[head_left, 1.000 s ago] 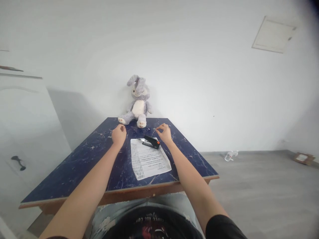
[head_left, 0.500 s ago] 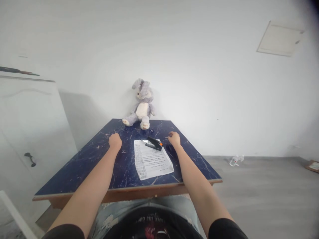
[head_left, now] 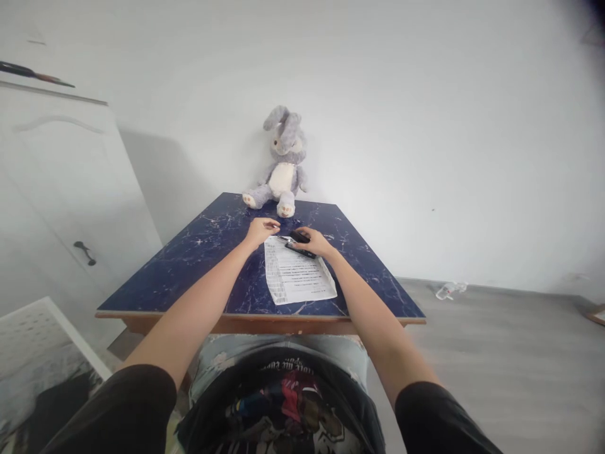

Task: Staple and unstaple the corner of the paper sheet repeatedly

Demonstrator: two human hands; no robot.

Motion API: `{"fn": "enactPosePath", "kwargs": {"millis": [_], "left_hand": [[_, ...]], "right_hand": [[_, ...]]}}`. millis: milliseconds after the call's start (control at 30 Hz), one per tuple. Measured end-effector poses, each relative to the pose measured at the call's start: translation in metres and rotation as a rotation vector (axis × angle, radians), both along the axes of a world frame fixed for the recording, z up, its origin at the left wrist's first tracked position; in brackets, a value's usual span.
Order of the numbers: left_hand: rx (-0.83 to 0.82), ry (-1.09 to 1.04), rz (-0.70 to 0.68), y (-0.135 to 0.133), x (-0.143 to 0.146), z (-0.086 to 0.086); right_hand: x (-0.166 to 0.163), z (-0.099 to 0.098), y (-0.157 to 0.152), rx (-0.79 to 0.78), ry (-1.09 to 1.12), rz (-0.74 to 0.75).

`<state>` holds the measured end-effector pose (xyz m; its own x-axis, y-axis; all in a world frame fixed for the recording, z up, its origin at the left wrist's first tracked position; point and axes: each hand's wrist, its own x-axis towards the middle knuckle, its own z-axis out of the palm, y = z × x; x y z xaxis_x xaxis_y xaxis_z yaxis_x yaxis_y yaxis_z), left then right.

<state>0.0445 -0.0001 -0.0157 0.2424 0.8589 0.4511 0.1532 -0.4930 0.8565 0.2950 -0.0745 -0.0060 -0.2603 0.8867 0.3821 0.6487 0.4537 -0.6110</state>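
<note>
A black stapler [head_left: 305, 251] lies on the top part of a printed sheet of paper [head_left: 302, 280], its metal front pointing left. My right hand [head_left: 316, 241] has its fingers and thumb around the stapler's body and covers much of it. Just left of the stapler's front, my left hand [head_left: 259, 232] is held above the table with thumb and fingertips drawn together. A tiny pale spot shows at those fingertips, too small to name.
The blue marbled table [head_left: 189, 271] has a wooden edge. A grey plush rabbit [head_left: 283, 170] sits at its back against the wall. To the left stands a white cabinet [head_left: 61, 189]; on the floor at right lies a crumpled plastic item [head_left: 449, 290].
Both hands have come inward from the sides of the paper. My right hand has taken hold of the stapler, and my left hand has moved beside its front. The camera view has shifted.
</note>
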Motion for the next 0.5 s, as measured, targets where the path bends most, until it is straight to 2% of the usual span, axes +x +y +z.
{"fn": "enactPosePath", "kwargs": {"millis": [100, 233, 500], "left_hand": [[0.14, 0.208, -0.062, 0.0021, -0.0011, 0.0007], [0.375, 0.47, -0.08, 0.0064, -0.0036, 0.0036], [0.37, 0.74, -0.053, 0.0058, -0.0011, 0.0081]], "right_hand": [[0.0035, -0.0001, 0.0002, -0.019, -0.145, 0.008], [0.004, 0.0015, 0.0002, -0.033, -0.166, 0.014], [0.0037, 0.0015, 0.001, -0.064, -0.173, 0.014]]}}
